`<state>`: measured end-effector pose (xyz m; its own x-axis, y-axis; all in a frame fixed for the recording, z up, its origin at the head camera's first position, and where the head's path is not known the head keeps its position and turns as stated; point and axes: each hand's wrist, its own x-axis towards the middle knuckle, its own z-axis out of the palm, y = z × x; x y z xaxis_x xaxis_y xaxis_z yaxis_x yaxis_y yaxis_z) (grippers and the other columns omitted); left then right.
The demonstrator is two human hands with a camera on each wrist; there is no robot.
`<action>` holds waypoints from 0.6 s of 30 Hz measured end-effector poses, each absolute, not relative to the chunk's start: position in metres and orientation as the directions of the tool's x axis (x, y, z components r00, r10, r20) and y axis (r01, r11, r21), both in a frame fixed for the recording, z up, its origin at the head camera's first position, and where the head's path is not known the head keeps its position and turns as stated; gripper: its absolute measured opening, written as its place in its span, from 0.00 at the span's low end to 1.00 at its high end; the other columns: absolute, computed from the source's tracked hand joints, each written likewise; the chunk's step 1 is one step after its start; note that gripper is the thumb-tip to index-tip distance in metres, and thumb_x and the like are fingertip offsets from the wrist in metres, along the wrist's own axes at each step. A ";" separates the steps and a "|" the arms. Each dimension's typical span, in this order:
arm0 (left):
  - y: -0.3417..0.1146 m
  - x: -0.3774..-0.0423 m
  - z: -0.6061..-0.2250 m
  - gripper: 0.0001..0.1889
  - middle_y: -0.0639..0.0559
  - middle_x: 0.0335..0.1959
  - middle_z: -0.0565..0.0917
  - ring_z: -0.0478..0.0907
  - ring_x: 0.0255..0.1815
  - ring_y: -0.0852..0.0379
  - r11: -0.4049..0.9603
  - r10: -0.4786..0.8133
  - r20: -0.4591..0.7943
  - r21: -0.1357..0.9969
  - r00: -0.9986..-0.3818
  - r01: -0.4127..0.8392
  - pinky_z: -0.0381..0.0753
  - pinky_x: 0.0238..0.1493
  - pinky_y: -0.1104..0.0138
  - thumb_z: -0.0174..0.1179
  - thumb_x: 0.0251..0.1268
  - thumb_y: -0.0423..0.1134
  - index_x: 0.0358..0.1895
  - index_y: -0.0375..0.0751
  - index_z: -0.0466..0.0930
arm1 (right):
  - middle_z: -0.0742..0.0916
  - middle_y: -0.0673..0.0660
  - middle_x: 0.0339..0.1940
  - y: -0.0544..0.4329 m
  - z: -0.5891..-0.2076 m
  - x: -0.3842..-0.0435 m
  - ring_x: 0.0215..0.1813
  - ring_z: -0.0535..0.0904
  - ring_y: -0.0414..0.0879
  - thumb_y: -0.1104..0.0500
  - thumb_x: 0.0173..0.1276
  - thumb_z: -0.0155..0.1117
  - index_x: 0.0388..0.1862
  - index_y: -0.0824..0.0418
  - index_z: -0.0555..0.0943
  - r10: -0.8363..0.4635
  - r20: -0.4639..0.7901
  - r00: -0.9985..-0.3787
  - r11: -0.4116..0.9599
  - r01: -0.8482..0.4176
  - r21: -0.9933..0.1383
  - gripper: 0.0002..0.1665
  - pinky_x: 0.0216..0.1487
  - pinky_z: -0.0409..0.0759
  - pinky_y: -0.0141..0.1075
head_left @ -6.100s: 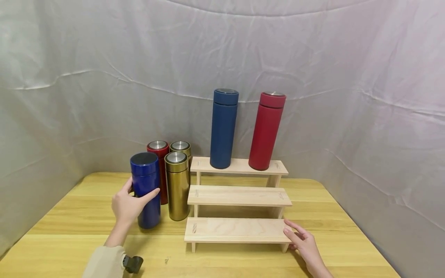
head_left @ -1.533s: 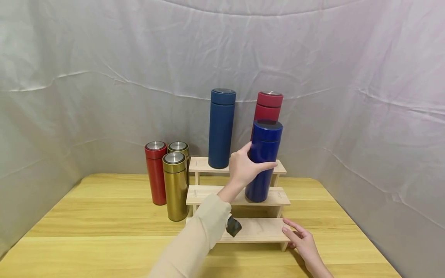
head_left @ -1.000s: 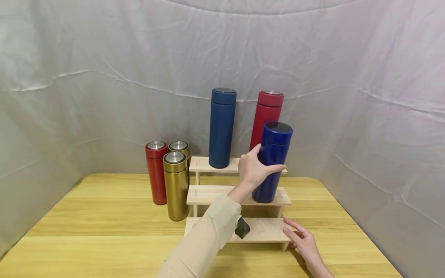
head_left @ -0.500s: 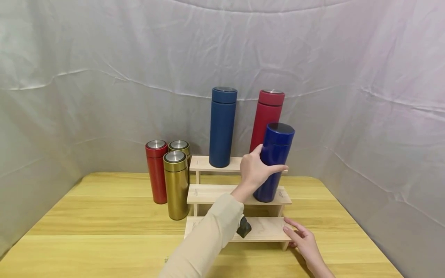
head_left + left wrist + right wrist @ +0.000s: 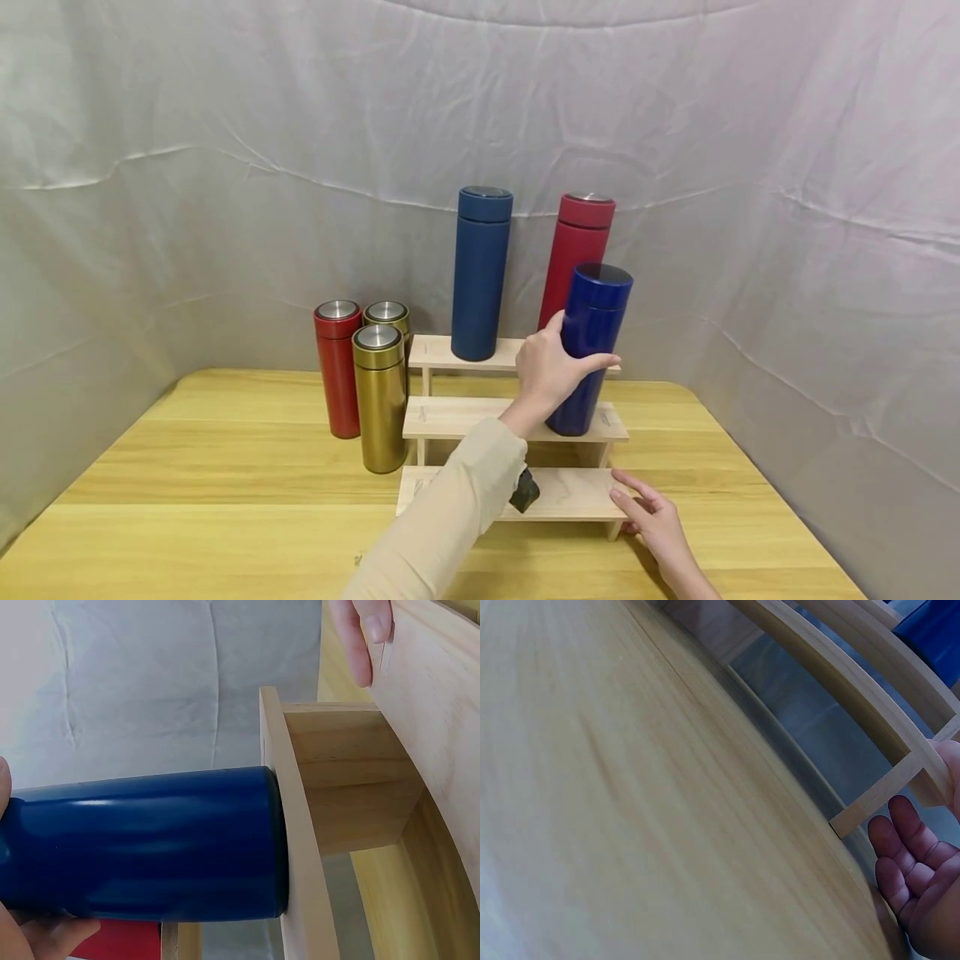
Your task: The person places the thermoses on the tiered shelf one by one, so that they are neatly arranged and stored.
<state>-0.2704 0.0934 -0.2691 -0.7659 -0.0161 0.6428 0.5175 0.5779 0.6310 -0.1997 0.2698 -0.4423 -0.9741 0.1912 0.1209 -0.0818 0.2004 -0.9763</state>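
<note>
Left hand [image 5: 551, 362] wrapped round the glossy blue bottle [image 5: 592, 329], which is upright on the right part of the middle shelf [image 5: 457, 417].
Base looks down on the wood but pretty near the front edge, so if the fingers come off while it's leaning even a bit, I reckon it could tip forward. Right hand [image 5: 656, 529] grips the end of the bottom shelf [image 5: 577, 492]; a tug there might wobble the whole rack, including the matte blue bottle [image 5: 478, 283] and crimson bottle [image 5: 573, 258] up top. Sleeve [image 5: 450, 508] crosses right over the bottom shelf too, so a careless pull back could snag something.
</note>
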 end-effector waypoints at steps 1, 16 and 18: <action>0.094 -0.270 -0.269 0.42 0.51 0.40 0.82 0.78 0.35 0.56 0.581 -0.016 0.640 0.631 -0.768 0.513 0.72 0.30 0.70 0.68 0.33 0.63 0.55 0.43 0.72 | 0.84 0.48 0.30 0.270 -0.442 -0.200 0.21 0.74 0.39 0.61 0.59 0.62 0.54 0.70 0.73 0.192 0.120 -0.974 0.200 -0.081 -0.976 0.24 0.22 0.74 0.30; 0.090 -0.267 -0.278 0.47 0.48 0.55 0.74 0.73 0.51 0.54 0.512 0.013 0.629 0.664 -0.777 0.545 0.73 0.47 0.60 0.68 0.38 0.57 0.64 0.39 0.59 | 0.83 0.50 0.28 0.269 -0.444 -0.200 0.21 0.73 0.38 0.61 0.59 0.62 0.53 0.70 0.74 0.192 0.126 -0.973 0.187 -0.090 -0.978 0.23 0.22 0.73 0.29; 0.088 -0.266 -0.279 0.46 0.47 0.54 0.74 0.72 0.51 0.54 0.473 0.019 0.637 0.674 -0.771 0.568 0.73 0.48 0.61 0.69 0.39 0.55 0.63 0.38 0.59 | 0.83 0.50 0.28 0.270 -0.444 -0.200 0.21 0.73 0.38 0.61 0.59 0.62 0.52 0.69 0.75 0.194 0.128 -0.973 0.185 -0.092 -0.978 0.23 0.22 0.73 0.29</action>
